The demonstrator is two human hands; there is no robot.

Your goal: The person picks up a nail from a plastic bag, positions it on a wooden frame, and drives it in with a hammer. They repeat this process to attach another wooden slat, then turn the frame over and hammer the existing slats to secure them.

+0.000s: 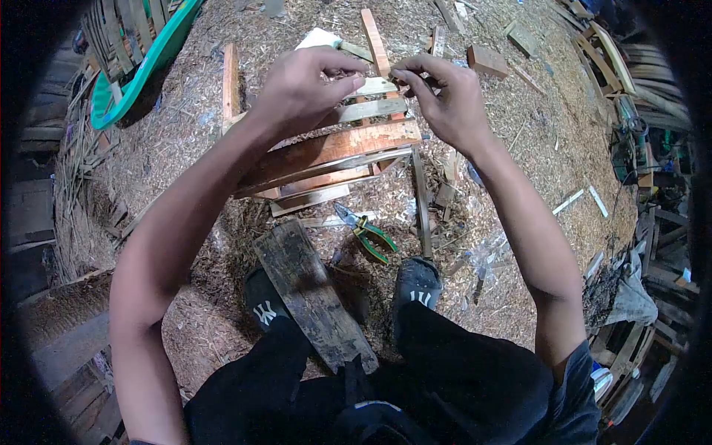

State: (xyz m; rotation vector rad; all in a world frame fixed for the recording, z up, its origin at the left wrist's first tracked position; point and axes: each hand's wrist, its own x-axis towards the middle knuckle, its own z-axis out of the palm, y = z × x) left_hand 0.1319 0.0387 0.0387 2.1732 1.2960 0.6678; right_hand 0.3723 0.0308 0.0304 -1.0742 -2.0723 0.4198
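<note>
My left hand (315, 83) is over the left part of a slatted wooden frame, its thumb and forefinger bent with a gap between the tips. The thumb lies at a pale wooden slat (378, 87); the other fingers are hidden. Across from it, my right hand (449, 96) pinches thumb and forefinger together at the slat's right end. Whatever is in that pinch is too small to name. Closer to me in the frame are a greyish slat (371, 110) and a wide reddish-brown board (348, 144). Pliers (366, 232) with green and yellow handles lie on the ground below.
A dark weathered plank (315, 293) lies between my feet. Wood shavings (534, 200) cover the ground. A wooden block (487, 60) is beyond my right hand. A green curved plastic edge (144, 78) stands at upper left, and stacked wood (641, 363) lines the right side.
</note>
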